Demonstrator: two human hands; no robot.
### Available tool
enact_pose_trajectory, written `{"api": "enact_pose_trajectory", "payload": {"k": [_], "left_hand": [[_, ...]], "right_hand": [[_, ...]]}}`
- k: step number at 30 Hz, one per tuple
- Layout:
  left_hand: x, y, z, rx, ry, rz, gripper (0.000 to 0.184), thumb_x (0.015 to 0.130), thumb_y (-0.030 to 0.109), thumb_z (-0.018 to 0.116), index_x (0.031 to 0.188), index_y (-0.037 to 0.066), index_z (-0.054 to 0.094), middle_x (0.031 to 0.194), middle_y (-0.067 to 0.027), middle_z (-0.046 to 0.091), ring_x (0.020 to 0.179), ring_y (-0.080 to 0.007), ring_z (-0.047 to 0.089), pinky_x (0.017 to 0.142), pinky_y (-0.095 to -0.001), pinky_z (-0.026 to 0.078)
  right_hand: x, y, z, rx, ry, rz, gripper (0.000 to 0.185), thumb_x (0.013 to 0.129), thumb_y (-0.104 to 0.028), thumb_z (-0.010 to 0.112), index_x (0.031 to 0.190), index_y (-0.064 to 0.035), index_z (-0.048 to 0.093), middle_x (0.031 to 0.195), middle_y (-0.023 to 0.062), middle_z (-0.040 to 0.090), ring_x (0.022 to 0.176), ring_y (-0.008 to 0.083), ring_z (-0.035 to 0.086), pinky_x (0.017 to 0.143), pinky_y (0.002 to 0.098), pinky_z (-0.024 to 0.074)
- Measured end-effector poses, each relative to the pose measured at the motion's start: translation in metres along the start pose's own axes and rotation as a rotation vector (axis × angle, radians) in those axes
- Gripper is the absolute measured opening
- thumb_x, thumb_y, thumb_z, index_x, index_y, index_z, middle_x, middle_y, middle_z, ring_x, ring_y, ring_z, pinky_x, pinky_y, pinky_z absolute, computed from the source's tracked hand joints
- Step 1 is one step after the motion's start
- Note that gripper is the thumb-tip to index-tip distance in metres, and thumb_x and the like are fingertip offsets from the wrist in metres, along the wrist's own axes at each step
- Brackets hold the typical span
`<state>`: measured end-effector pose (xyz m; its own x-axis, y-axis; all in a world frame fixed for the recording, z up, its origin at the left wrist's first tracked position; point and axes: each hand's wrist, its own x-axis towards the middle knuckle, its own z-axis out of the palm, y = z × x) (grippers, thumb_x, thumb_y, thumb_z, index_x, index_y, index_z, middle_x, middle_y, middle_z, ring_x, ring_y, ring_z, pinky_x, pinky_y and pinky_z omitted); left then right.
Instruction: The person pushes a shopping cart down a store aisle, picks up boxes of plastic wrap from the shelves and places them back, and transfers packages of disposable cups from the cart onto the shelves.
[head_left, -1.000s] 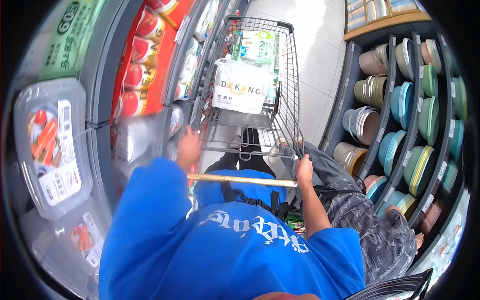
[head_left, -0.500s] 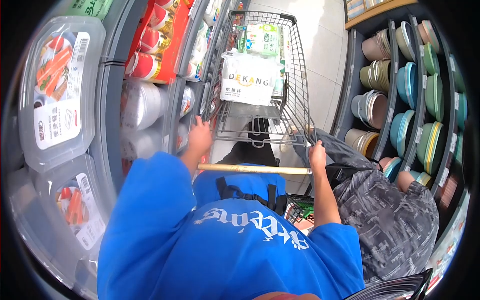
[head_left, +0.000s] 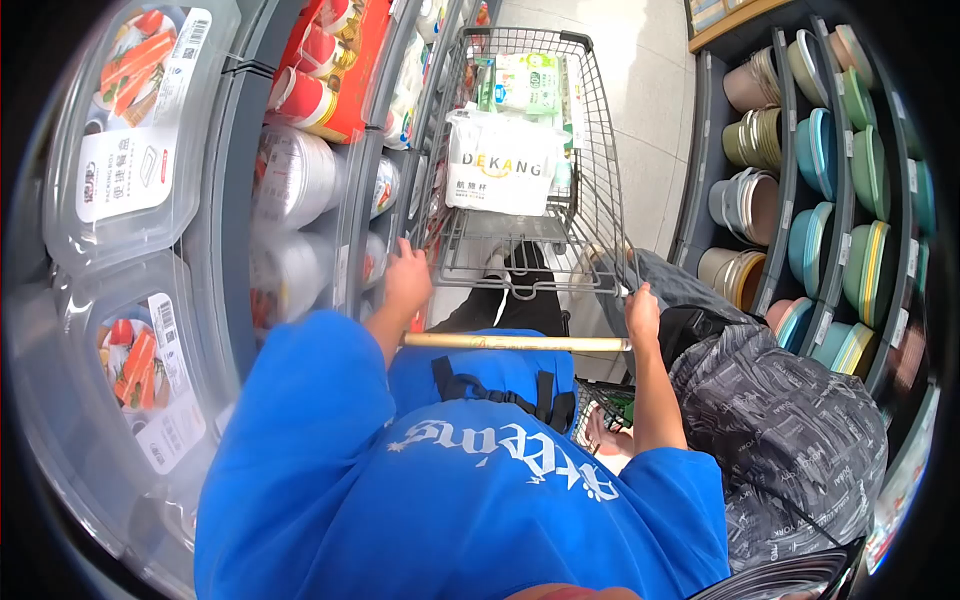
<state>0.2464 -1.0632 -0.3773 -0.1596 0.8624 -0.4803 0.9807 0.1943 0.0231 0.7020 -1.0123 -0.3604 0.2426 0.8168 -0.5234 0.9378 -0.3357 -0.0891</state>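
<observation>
A wire shopping cart [head_left: 606,150] stands in front of me, its pale handle bar [head_left: 515,343] crossing close to my body. My left hand [head_left: 407,284] is closed on the cart's left side near the handle, beside the shelf. On the opposite side, my right hand [head_left: 643,312] is wrapped round the frame by the handle's right end. Inside the cart lies a white pack marked DEKANG [head_left: 498,165], with a green-and-white package [head_left: 528,82] behind it. A blue bag with black straps [head_left: 480,375] hangs at my front.
Left shelves hold clear plastic food boxes [head_left: 135,130], stacked clear containers [head_left: 293,180] and red paper cups [head_left: 305,98]. Coloured bowls [head_left: 815,152] fill the right shelves. A person in grey patterned clothing [head_left: 780,430] is close on my right. Pale tiled floor [head_left: 645,125] stretches ahead.
The shelves on both sides have shifted slightly in view as the cart and I move along the aisle. Both hands keep their hold. The person on the right appears slightly larger.
</observation>
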Motion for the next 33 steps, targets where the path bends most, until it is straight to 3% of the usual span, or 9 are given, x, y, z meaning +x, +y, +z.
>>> {"api": "enact_pose_trajectory", "payload": {"k": [3, 4, 11, 23, 24, 29, 33], "left_hand": [[-0.008, -0.003, 0.005, -0.017, 0.013, -0.006, 0.038, 0.079, 0.008, 0.067, 0.114, -0.003, 0.06, 0.143, -0.0291, 0.038, 0.105, -0.0427, 0.063, 0.084, -0.0434, 0.058], [-0.012, -0.002, 0.003, -0.029, 0.006, -0.013, 0.038, 0.079, 0.008, 0.067, 0.114, -0.003, 0.06, 0.143, -0.0291, 0.038, 0.105, -0.0427, 0.063, 0.085, -0.0436, 0.058], [-0.036, 0.003, 0.008, -0.03, -0.018, -0.035, 0.038, 0.079, 0.007, 0.068, 0.114, -0.003, 0.061, 0.144, -0.0273, 0.038, 0.108, -0.0421, 0.061, 0.088, -0.0441, 0.057], [-0.081, 0.006, 0.022, -0.059, -0.047, -0.044, 0.041, 0.081, 0.016, 0.072, 0.115, -0.003, 0.059, 0.141, -0.0278, 0.04, 0.112, -0.0436, 0.06, 0.088, -0.0466, 0.056], [-0.085, 0.004, 0.027, -0.073, -0.037, -0.047, 0.043, 0.08, 0.016, 0.073, 0.115, -0.003, 0.058, 0.141, -0.028, 0.039, 0.111, -0.0436, 0.061, 0.088, -0.0465, 0.056], [-0.095, -0.007, 0.059, -0.045, -0.045, -0.05, 0.061, 0.07, 0.022, 0.085, 0.119, 0.0, 0.056, 0.147, -0.0277, 0.033, 0.112, -0.0446, 0.06, 0.086, -0.0468, 0.059], [-0.113, -0.008, 0.06, -0.045, -0.046, -0.033, 0.059, 0.07, 0.022, 0.084, 0.118, 0.001, 0.057, 0.144, -0.0273, 0.035, 0.109, -0.0441, 0.061, 0.084, -0.0463, 0.059]], "right_hand": [[-0.007, 0.004, 0.008, 0.025, 0.005, 0.007, 0.032, 0.093, -0.016, 0.057, 0.116, 0.0063, 0.052, 0.099, 0.0323, 0.069, 0.097, 0.0493, 0.067, 0.086, 0.0553, 0.0539], [-0.01, 0.005, 0.007, 0.033, -0.003, 0.008, 0.042, 0.094, -0.017, 0.059, 0.125, 0.0096, 0.053, 0.1, 0.0341, 0.068, 0.098, 0.048, 0.067, 0.085, 0.0535, 0.054], [-0.026, 0.021, 0.014, 0.021, -0.027, 0.002, 0.032, 0.095, -0.018, 0.057, 0.116, 0.0061, 0.052, 0.1, 0.0329, 0.068, 0.099, 0.0491, 0.066, 0.086, 0.0551, 0.0532], [-0.056, 0.05, 0.044, 0.055, -0.013, -0.024, 0.035, 0.095, -0.016, 0.051, 0.117, 0.0103, 0.054, 0.095, 0.0344, 0.068, 0.095, 0.0493, 0.067, 0.084, 0.0553, 0.054], [-0.06, 0.051, 0.046, 0.072, 0.014, -0.038, 0.032, 0.093, -0.014, 0.057, 0.111, 0.0127, 0.056, 0.092, 0.0354, 0.066, 0.092, 0.0495, 0.067, 0.081, 0.0558, 0.0532], [-0.078, 0.05, 0.049, 0.062, -0.02, 0.008, 0.031, 0.093, -0.014, 0.057, 0.113, 0.0103, 0.056, 0.095, 0.0336, 0.068, 0.095, 0.0486, 0.067, 0.084, 0.0545, 0.0541], [-0.093, 0.055, 0.055, 0.056, -0.058, 0.009, 0.033, 0.093, -0.015, 0.056, 0.115, 0.0097, 0.055, 0.096, 0.0333, 0.068, 0.096, 0.0486, 0.067, 0.084, 0.0546, 0.0541]]}}
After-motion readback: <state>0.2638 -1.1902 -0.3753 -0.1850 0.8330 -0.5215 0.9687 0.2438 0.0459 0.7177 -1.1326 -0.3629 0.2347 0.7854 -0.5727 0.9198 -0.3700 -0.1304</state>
